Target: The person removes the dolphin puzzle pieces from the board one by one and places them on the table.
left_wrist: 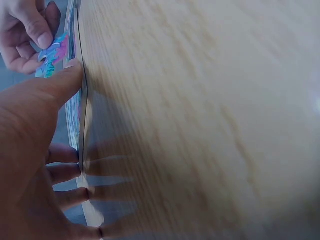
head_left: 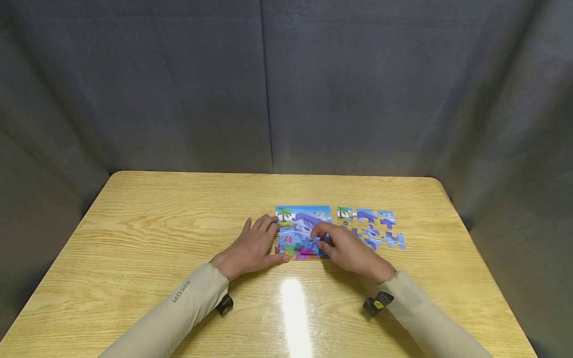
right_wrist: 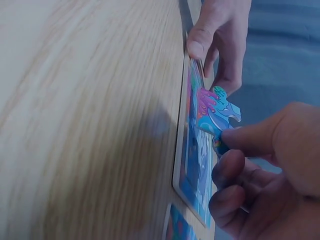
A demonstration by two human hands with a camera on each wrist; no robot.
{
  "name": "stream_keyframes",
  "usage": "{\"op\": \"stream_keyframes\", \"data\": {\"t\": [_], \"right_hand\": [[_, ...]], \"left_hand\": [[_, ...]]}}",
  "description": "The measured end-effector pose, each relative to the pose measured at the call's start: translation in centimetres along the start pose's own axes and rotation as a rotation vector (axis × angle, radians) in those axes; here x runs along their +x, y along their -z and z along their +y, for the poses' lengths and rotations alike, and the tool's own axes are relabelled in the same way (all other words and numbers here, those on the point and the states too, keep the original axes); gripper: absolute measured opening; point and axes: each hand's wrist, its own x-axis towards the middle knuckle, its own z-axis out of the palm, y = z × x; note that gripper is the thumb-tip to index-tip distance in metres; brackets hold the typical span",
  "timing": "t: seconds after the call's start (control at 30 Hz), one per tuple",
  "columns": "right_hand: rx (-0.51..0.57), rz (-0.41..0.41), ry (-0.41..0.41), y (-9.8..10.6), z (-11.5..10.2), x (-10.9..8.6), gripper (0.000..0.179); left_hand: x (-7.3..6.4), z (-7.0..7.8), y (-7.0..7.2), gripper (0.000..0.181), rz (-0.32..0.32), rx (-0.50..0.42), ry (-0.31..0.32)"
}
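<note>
A picture puzzle board (head_left: 284, 229) with a dolphin, palm tree and coral lies flat on the table. My left hand (head_left: 255, 247) rests at its left edge, fingers spread and fairly straight, thumb at the near corner. Over the board's right part, my right hand (head_left: 351, 251) pinches a puzzle piece (right_wrist: 212, 110) between thumb and curled fingers. Pink coral and blue sea show on that piece, which is held tilted just above the board. In the left wrist view the same piece appears beyond my left thumb (left_wrist: 62, 85).
Several loose puzzle pieces (head_left: 388, 219) lie in rough rows to the right of the board, partly hidden by my right hand. The wooden table (head_left: 170, 214) extends around them, with a grey curtain (head_left: 179, 89) behind its far edge.
</note>
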Motion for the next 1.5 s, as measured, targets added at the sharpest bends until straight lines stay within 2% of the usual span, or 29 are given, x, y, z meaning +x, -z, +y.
{"op": "stream_keyframes", "data": {"t": [0.43,0.7,1.5], "right_hand": [[0.008,0.016,-0.055,2.1,1.5,-1.9,0.018],[-0.013,0.055,-0.04,3.3,2.3,-2.7,0.015],[-0.071,0.131,-0.108,6.5,4.2,-5.2,0.014]], "left_hand": [[-0.1,0.1,0.1,0.081,-0.007,0.004,0.009],[0.0,0.0,0.0,0.082,-0.009,0.007,0.01],[-0.1,0.0,-0.1,0.081,-0.003,-0.002,0.004]]}}
